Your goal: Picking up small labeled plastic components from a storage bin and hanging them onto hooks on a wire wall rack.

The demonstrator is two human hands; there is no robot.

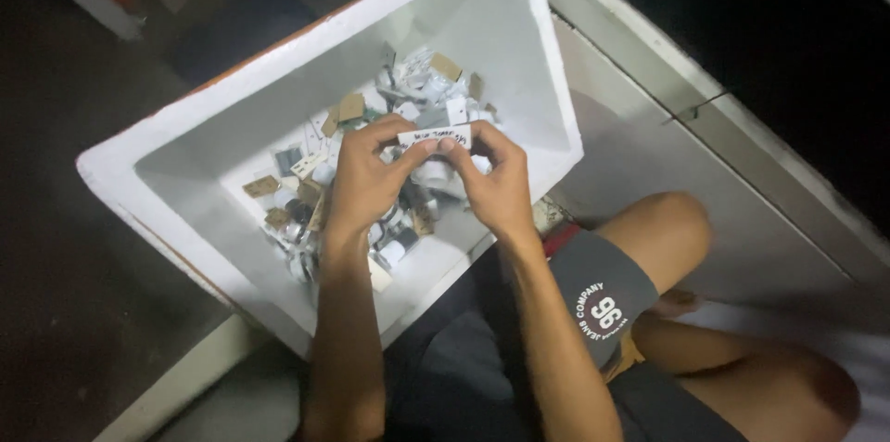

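Note:
Both my hands are held over a white foam box (232,103). My left hand (366,178) and my right hand (496,184) together pinch a small white paper slip (436,137) with handwriting on it, one hand at each end. Below the hands, the bottom of the box is covered with several small items (306,192): brown card tags, white pieces and small grey and dark parts.
The box has thick white walls and an orange outer edge (278,43). I sit with bare knees (667,224) in dark shorts beside it. A pale flat panel (742,219) lies to the right. The dark floor (74,247) surrounds the left side.

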